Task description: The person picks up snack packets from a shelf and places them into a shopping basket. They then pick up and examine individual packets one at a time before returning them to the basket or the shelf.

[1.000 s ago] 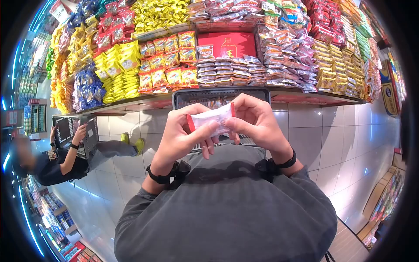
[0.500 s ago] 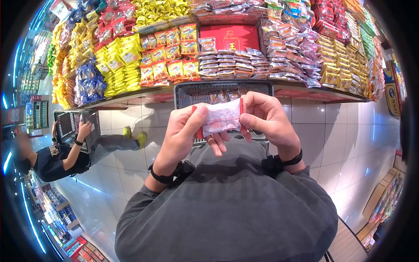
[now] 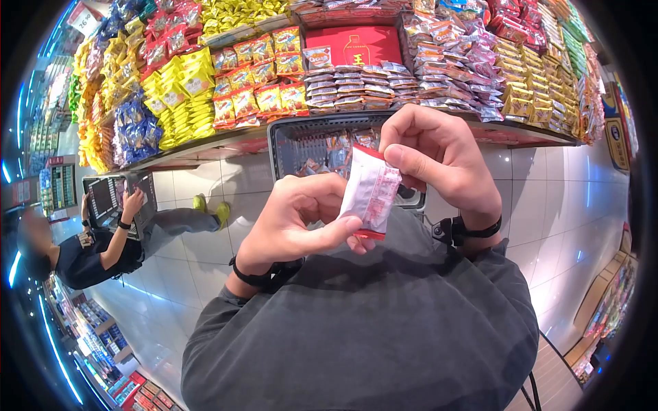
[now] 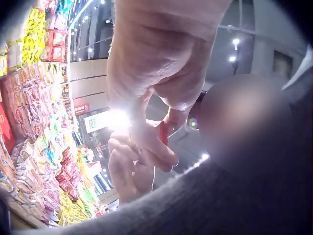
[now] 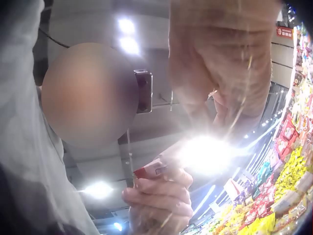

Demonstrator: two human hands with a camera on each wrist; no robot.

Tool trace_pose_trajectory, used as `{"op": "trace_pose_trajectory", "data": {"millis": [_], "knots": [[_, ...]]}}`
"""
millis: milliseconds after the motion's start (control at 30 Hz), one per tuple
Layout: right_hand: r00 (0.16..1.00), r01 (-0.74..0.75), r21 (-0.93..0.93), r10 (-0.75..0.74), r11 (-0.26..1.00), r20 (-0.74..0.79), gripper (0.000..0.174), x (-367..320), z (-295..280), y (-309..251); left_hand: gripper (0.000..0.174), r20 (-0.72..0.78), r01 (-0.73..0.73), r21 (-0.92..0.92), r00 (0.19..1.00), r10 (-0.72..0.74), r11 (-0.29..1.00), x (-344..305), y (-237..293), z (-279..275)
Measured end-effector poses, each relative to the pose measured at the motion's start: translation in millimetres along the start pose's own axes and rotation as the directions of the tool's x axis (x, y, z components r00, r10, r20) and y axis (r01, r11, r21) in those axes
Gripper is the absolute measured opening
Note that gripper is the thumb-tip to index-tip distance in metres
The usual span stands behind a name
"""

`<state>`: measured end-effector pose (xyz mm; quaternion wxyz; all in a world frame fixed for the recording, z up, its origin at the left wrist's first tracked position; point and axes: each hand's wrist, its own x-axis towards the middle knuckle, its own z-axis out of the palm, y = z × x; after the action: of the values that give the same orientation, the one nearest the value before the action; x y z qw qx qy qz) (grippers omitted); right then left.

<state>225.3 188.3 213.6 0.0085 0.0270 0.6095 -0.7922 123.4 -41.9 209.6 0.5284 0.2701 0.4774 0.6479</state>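
Both hands hold a small white snack packet [image 3: 372, 190] with red ends and red print, in front of the chest. The left hand [image 3: 295, 222] pinches its lower part, thumb across the front. At the upper red end, the right hand [image 3: 449, 161] grips the corner between thumb and curled fingers. The packet stands tilted, its long side running up and down. Only a red edge [image 4: 163, 134] of it shows in the left wrist view, between fingers. In the right wrist view, a red-and-white end of the packet [image 5: 149, 170] sticks out above the left fingers.
Beneath the hands is a dark shopping basket [image 3: 277, 147] with several small packets [image 3: 336, 154] inside. Behind it stretches a display counter [image 3: 205, 152] heaped with bagged snacks. At the left, another person [image 3: 103, 240] holds a dark crate-like thing. Tiled floor surrounds the counter.
The packet has turned from lying crosswise to standing up and down. The right hand has moved up and right with its upper end, while the left hand has shifted slightly lower.
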Motion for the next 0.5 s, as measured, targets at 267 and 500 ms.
{"op": "trace_pose_trajectory", "data": {"millis": [267, 500], "knots": [[0.964, -0.066, 0.064, 0.047, 0.996, 0.262, 0.017, 22, -5, -11, 0.039, 0.138, -0.144, 0.242, 0.984, 0.113, 0.959, 1, -9, 4], [0.855, -0.081, 0.016, 0.061, 0.997, 0.515, 0.016, 45, -5, -22, 0.04, 0.06, -0.187, 0.345, 0.982, 0.178, 0.92, 2, -14, 26]]}}
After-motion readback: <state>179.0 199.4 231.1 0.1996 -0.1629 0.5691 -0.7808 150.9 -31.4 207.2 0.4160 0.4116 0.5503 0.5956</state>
